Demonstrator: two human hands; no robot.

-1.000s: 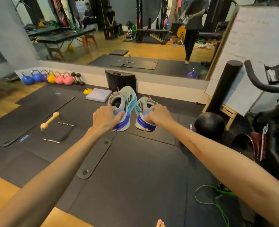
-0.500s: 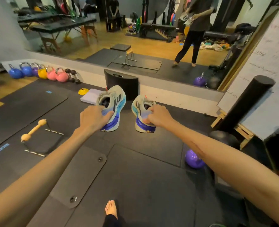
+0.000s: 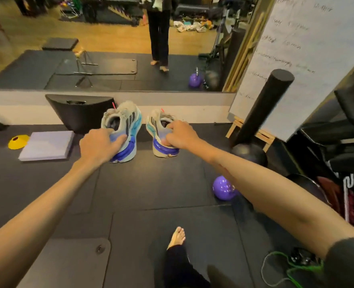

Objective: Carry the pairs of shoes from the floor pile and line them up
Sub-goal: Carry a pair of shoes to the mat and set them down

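I hold a pair of grey, light-blue and purple running shoes, toes pointing away toward the mirror wall. My left hand (image 3: pixel 101 143) grips the heel of the left shoe (image 3: pixel 128 125). My right hand (image 3: pixel 179 136) pinches the heel collar of the right shoe (image 3: pixel 158 129). Both shoes are low over the black floor mat (image 3: pixel 151 188), a small gap between them; whether their soles touch the mat I cannot tell. The floor pile of shoes shows only as a reflection in the mirror (image 3: pixel 192 26).
A black wedge block (image 3: pixel 80 113) stands just behind the left shoe, with a lilac pad (image 3: pixel 47 145) and yellow cone (image 3: pixel 18 141) to the left. A purple kettlebell (image 3: pixel 224 188), black ball (image 3: pixel 249 153), foam roller (image 3: pixel 263 109), whiteboard (image 3: pixel 309 65) and exercise bike (image 3: pixel 342 146) crowd the right. My bare foot (image 3: pixel 177 238) is below.
I have stepped closer to the mirror wall and lowered both shoes toward the mat. My grips on the heels are unchanged.
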